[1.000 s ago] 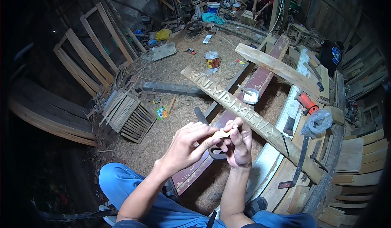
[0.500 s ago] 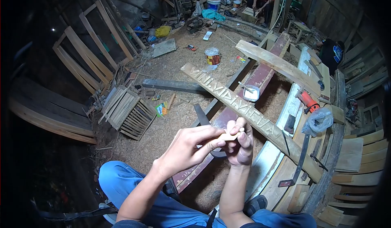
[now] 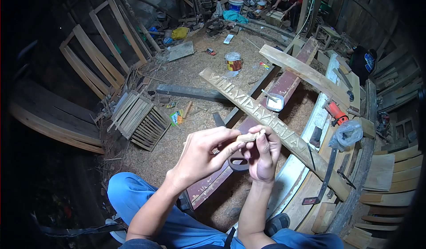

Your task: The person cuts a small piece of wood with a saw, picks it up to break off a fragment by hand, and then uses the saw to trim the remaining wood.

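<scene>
Between my two hands is a small pale wooden piece point(image 3: 247, 137). My left hand point(image 3: 205, 150) pinches its left end between thumb and fingers. Closed round the other end is my right hand point(image 3: 265, 153), its thumb pressed near the tip. Just below the fingers shows a dark saw handle point(image 3: 238, 162), its blade partly hidden by my left hand. Beyond the hands a long board with carved letters point(image 3: 262, 112) lies diagonally across a dark red beam point(image 3: 284, 83). A white tub point(image 3: 275, 102) with a brush-like stick rests on that beam.
A red power tool point(image 3: 337, 112), a clear plastic bag point(image 3: 347, 132) and a clamp point(image 3: 328, 178) lie on the right. A slatted wooden crate point(image 3: 148, 127) stands left. One person in red point(image 3: 290, 2) works at the back; another in dark clothing point(image 3: 362, 61) is at right.
Both hands keep hold of the small piece, which has turned slightly, and the right-hand fingers have shifted on it. The view has moved a little. More of the saw handle shows.
</scene>
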The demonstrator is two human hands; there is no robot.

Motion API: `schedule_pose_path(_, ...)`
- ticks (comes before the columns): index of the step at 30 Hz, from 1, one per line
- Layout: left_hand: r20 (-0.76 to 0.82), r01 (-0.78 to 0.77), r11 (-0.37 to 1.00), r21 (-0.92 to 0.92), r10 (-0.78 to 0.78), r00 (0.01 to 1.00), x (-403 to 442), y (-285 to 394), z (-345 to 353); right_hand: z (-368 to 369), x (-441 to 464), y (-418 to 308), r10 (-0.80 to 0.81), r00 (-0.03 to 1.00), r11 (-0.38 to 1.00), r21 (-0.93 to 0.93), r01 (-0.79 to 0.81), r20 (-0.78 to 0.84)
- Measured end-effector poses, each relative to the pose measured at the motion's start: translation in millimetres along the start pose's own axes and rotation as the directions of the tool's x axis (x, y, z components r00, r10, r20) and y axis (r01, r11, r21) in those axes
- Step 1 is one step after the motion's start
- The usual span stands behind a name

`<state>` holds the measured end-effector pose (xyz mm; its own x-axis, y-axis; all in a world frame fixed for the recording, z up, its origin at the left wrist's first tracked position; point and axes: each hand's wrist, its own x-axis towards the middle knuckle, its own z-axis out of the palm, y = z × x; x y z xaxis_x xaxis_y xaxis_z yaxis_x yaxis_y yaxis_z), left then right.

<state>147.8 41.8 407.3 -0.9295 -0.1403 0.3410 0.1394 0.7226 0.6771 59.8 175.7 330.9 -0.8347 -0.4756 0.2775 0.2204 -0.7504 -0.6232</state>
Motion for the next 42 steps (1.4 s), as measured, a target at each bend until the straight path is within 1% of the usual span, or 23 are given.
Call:
schedule_pose_path(1, -0.03, -0.017, 0.999, 0.039, 0.018, 0.999, 0, 0, -1, 0, 1, -3, -0.053, 0.998, 0.983, -0.178, 0.045, -0.043)
schedule_pose_path(2, -0.031, -0.019, 0.999, 0.039, 0.02, 0.999, -1, 2, -1, -2, 2, -4, -0.103, 0.995, 0.978, -0.184, 0.099, -0.009)
schedule_pose_path(5, -0.054, 0.061, 0.998, -0.014, -0.062, 0.997, -3, 9, 3, -2, 1, -11, -0.059, 0.998, 0.984, -0.168, 0.057, -0.009)
schedule_pose_path(9, -0.109, 0.085, 0.996, -0.025, -0.087, 0.99, -6, 11, 6, -6, 2, -13, -0.017, 0.999, 0.957, -0.29, 0.005, -0.041)
schedule_pose_path(13, -0.151, 0.115, 0.993, -0.042, -0.12, 0.981, -6, 12, 8, 3, 2, -20, 0.021, 0.999, 0.885, -0.466, 0.001, 0.042)
schedule_pose_path(15, -0.15, 0.145, 0.988, -0.05, -0.151, 0.977, -6, 13, 7, 4, 3, -19, 0.033, 0.998, 0.875, -0.484, -0.007, 0.045)
schedule_pose_path(17, -0.149, 0.173, 0.983, -0.057, -0.18, 0.972, -6, 13, 7, 1, 7, -15, -0.094, 0.988, 0.775, -0.613, 0.151, 0.124)
schedule_pose_path(20, -0.135, 0.182, 0.979, -0.097, -0.194, 0.972, -7, 8, 10, 2, 11, -14, -0.142, 0.972, 0.704, -0.671, 0.233, 0.188)
schedule_pose_path(22, -0.09, 0.219, 0.951, -0.219, -0.243, 0.966, -7, 7, 13, 2, 11, -12, -0.109, 0.977, 0.754, -0.626, 0.201, 0.183)
schedule_pose_path(24, -0.093, 0.174, 0.956, -0.238, -0.2, 0.975, -8, 0, 19, -1, 11, -7, -0.075, 0.981, 0.8, -0.577, 0.165, 0.176)
schedule_pose_path(26, -0.096, 0.127, 0.958, -0.258, -0.156, 0.983, -8, -1, 21, -6, 10, 2, 0.01, 0.991, 0.934, -0.355, 0.039, 0.133)
schedule_pose_path(28, 0.101, 0.318, 0.905, -0.283, -0.302, 0.948, -7, 0, 18, -8, 10, 7, -0.014, 0.993, 0.946, -0.32, 0.052, 0.12)
schedule_pose_path(29, 0.101, 0.318, 0.905, -0.283, -0.302, 0.948, -7, -6, 18, -9, 11, 10, -0.037, 0.994, 0.957, -0.283, 0.066, 0.107)
schedule_pose_path(31, 0.142, 0.107, 0.994, 0.018, -0.108, 0.984, -7, -29, 24, -13, 13, 13, -0.028, 0.998, 0.951, -0.306, 0.045, 0.059)
schedule_pose_path(32, 0.077, 0.111, 0.994, 0.016, -0.112, 0.991, -7, -36, 30, -15, 15, 16, -0.019, 1.0, 0.945, -0.328, 0.021, 0.011)
schedule_pose_path(33, -0.011, 0.012, 0.998, 0.065, -0.012, 1.0, -2, -48, 34, -16, 19, 24, -0.093, 0.995, 0.933, -0.351, 0.081, -0.019)
schedule_pose_path(35, -0.048, 0.207, 0.977, -0.056, -0.21, 0.977, 3, -89, 51, -36, 22, 34, -0.001, 0.997, 0.917, -0.398, -0.032, -0.083)
schedule_pose_path(36, -0.188, 0.288, 0.931, -0.225, -0.332, 0.924, 3, -102, 70, -40, 23, 34, 0.066, 0.981, 0.841, -0.519, -0.153, -0.183)
schedule_pose_path(37, -0.297, 0.327, 0.857, -0.4, -0.458, 0.838, 3, -117, 94, -58, 26, 49, 0.028, 0.979, 0.702, -0.693, -0.163, -0.203)
schedule_pose_path(38, -0.419, 0.321, 0.872, -0.369, -0.464, 0.781, -3, -148, 121, -74, 27, 62, -0.016, 0.988, 0.568, -0.815, -0.118, -0.154)
schedule_pose_path(39, -0.475, 0.403, 0.878, -0.26, -0.48, 0.738, -12, -166, 143, -90, 23, 74, -0.042, 0.994, 0.404, -0.911, -0.077, -0.102)
schedule_pose_path(41, -0.514, 0.435, 0.895, -0.097, -0.419, 0.748, -28, -203, 186, -124, 10, 94, 0.068, 0.99, 0.171, -0.976, -0.135, -0.125)
schedule_pose_path(42, -0.469, 0.454, 0.891, -0.025, -0.411, 0.782, -38, -223, 205, -141, 1, 105, 0.125, 0.979, 0.066, -0.984, -0.169, -0.159)
